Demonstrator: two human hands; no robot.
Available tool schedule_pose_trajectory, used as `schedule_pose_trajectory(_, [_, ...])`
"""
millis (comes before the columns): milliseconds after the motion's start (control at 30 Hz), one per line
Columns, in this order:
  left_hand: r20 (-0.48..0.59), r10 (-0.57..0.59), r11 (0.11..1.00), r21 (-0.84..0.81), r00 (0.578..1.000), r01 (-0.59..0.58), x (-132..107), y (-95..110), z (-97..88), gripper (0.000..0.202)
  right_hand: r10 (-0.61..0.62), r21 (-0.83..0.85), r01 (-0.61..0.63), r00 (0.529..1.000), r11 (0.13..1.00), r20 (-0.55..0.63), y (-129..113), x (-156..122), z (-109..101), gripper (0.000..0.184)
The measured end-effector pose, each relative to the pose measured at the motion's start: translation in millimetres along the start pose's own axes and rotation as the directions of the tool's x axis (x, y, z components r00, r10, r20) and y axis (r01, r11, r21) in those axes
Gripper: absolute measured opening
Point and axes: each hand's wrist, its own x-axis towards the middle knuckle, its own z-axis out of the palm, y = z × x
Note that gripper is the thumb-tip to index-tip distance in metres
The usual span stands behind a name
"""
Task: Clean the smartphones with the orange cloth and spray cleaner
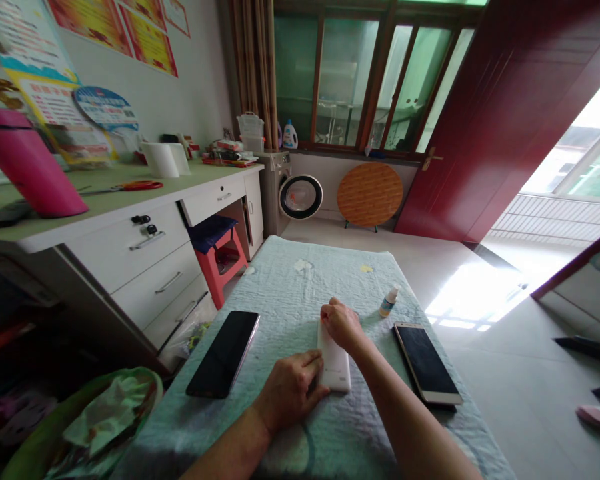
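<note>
A white phone (336, 365) lies face down in the middle of a table covered with a pale blue cloth (300, 273). My left hand (289, 390) rests on the cloth with its fingers against the phone's near left edge, steadying it. My right hand (341, 323) is closed in a loose fist on the phone's far end; what its fingers pinch, if anything, is hidden. A black phone (224, 353) lies screen up to the left. A gold-edged phone (427, 362) lies screen up to the right. A small spray bottle (389, 301) lies beyond the right hand.
A desk with drawers (150, 253) stands to the left, carrying a pink cylinder (27, 163), scissors (130, 186) and a white roll (161, 160). A red stool (219, 250) sits under it. A green bag (100, 420) is at bottom left. A washing machine (293, 193), a round wooden tabletop (370, 193) and an open red door (505, 113) are behind.
</note>
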Motion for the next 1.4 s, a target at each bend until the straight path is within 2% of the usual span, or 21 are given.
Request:
schedule_pose_trajectory(100, [-0.015,0.008,1.0,0.01,1.0,-0.008,-0.1,0.6,0.3,0.036,-0.005,0.006,0.005,1.0,1.0,-0.004,-6.3,1.1,3.7,0.027])
schedule_pose_trajectory(400, [0.032,-0.006,1.0,-0.006,0.999,0.006,1.9,4.4,-4.0,0.04,-0.001,0.012,0.002,1.0,1.0,-0.029,3.6,-0.2,3.9,0.024])
schedule_pose_trajectory(700, [0.024,0.0,1.0,0.026,1.0,-0.001,0.0,1.2,0.4,0.039,-0.08,0.02,0.08,0.997,0.997,-0.002,-6.8,-6.1,2.1,0.027])
schedule_pose_trajectory(1000, [0.021,-0.014,0.999,0.045,1.0,0.013,-0.3,2.6,0.8,0.039,-0.017,-0.011,0.018,0.994,1.0,0.108,2.5,12.4,-0.8,0.028])
schedule_pose_trajectory(1267, [0.014,-0.028,0.999,0.045,1.0,0.028,-0.9,2.6,0.7,0.037,0.026,-0.05,-0.018,0.985,0.999,0.172,35.6,6.3,-18.1,0.027])
schedule_pose_trajectory(1400, [0.025,-0.022,0.999,0.038,0.999,0.021,-0.4,1.5,0.2,0.037,0.032,-0.057,-0.022,0.984,0.998,0.177,34.2,8.0,-18.2,0.028])
